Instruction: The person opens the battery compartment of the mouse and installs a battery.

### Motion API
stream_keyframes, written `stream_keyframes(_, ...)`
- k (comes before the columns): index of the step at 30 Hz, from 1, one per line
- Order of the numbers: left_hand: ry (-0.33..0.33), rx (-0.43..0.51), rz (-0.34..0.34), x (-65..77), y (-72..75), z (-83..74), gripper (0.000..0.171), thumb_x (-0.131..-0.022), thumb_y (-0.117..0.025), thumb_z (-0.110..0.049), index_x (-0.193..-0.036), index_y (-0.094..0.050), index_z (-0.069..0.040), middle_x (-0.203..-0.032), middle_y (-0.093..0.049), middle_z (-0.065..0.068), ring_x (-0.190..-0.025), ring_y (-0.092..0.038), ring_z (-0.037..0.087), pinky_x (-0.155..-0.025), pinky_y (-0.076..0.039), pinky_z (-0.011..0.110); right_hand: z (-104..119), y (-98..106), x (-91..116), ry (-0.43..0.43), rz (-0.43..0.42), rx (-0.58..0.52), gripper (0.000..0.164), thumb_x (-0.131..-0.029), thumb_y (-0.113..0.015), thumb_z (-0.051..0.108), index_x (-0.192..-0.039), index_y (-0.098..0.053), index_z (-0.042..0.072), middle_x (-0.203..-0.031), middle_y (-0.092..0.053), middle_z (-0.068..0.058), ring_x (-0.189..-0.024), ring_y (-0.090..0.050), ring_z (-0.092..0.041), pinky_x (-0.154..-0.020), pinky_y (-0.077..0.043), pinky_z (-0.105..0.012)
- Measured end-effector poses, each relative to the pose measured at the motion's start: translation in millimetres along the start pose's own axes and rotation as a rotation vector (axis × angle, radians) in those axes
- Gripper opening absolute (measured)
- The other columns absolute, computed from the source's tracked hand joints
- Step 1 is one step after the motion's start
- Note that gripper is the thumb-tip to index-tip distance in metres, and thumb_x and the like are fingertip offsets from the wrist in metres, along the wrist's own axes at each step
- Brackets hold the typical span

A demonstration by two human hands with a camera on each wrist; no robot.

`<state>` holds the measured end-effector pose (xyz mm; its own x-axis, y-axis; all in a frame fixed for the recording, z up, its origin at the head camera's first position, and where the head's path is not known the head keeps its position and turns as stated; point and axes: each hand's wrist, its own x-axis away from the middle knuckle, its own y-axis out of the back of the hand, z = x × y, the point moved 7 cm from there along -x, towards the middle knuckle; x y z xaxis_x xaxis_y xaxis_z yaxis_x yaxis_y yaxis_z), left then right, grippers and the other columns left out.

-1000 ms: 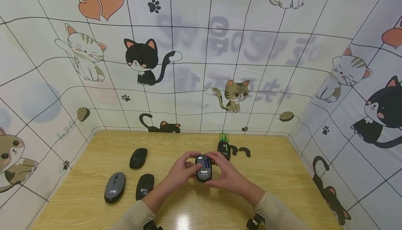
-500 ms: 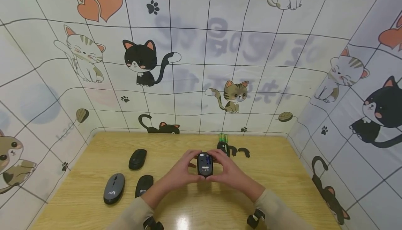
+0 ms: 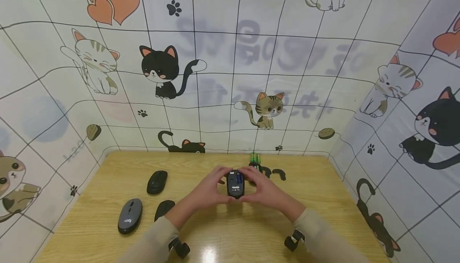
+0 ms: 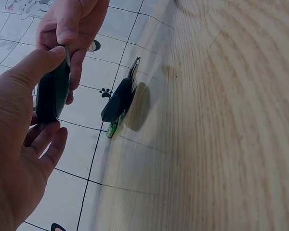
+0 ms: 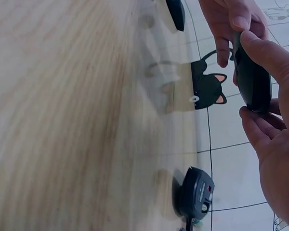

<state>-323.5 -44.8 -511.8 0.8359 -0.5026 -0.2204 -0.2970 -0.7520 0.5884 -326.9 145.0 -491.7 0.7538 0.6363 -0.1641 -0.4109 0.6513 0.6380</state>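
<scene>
Both hands hold one black computer mouse [image 3: 235,187] upright above the table, its underside facing the head camera. Blue batteries [image 3: 239,178] show in its uncovered compartment. My left hand [image 3: 209,188] grips the left edge, thumb at the near end and fingers at the far end. On the opposite edge, my right hand [image 3: 265,190] grips it the same way. In the left wrist view the mouse [image 4: 53,94] appears side-on between thumb and fingers. Behind the right hand lies another black mouse [image 5: 197,192], underside up, partly hidden in the head view, with green batteries [image 3: 255,158] beyond it.
Two curved black covers [image 3: 279,174] lie to the right of the overturned mouse. On the left of the wooden table [image 3: 312,223] are a grey mouse [image 3: 130,216] and two black mice [image 3: 157,182], one partly behind the left forearm. A cat-print sheet [image 3: 215,63] stands behind and along the sides.
The held mouse has moved slightly away from the body, toward the overturned mouse. The left thumb has shifted from its underside to its near end, matching the right thumb.
</scene>
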Motion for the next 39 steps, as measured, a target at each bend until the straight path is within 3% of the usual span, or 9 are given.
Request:
stream_keyframes(7,-0.018,-0.053,0.015,-13.7,1.1,3.6,0.099,-0.086,-0.098,-0.029,-0.166,-0.045,-0.004,-0.156,-0.051,0.006,-0.134,-0.061,0.023,-0.109,-0.059,0.04,-6.8,9.5,-7.6,0.001,0.014,0.108,0.09,-0.09,-0.096,0.033,-0.164,-0.05,0.01,-0.161,-0.052,-0.003,-0.142,-0.058,-0.03,-0.116,-0.053,-0.058)
stream_keyframes(14,-0.009,-0.12,0.041,-31.2,2.8,8.0,0.098,-0.087,-0.098,-0.031,-0.166,-0.045,-0.005,-0.158,-0.05,0.008,-0.135,-0.06,0.022,-0.11,-0.058,0.038,-13.1,17.5,-19.2,0.001,0.011,0.185,0.09,-0.09,-0.097,0.031,-0.163,-0.051,0.007,-0.161,-0.054,-0.006,-0.143,-0.057,-0.032,-0.117,-0.052,-0.057)
stream_keyframes(27,0.009,-0.204,0.056,-56.8,0.1,24.8,0.095,-0.087,-0.098,-0.033,-0.165,-0.049,-0.009,-0.157,-0.053,0.007,-0.133,-0.062,0.023,-0.109,-0.058,0.037,-40.0,22.7,-33.9,-0.052,0.019,0.211,0.092,-0.088,-0.098,0.033,-0.164,-0.051,0.009,-0.166,-0.049,-0.008,-0.151,-0.05,-0.035,-0.12,-0.048,-0.06)
stream_keyframes(39,0.046,-0.231,0.068,-71.3,-7.9,44.5,0.097,-0.085,-0.099,-0.04,-0.164,-0.051,-0.009,-0.158,-0.051,0.008,-0.136,-0.061,0.026,-0.116,-0.053,0.046,-61.0,25.4,-42.1,-0.117,0.051,0.224,0.093,-0.088,-0.097,0.037,-0.165,-0.051,0.011,-0.17,-0.045,-0.013,-0.154,-0.045,-0.037,-0.121,-0.047,-0.061)
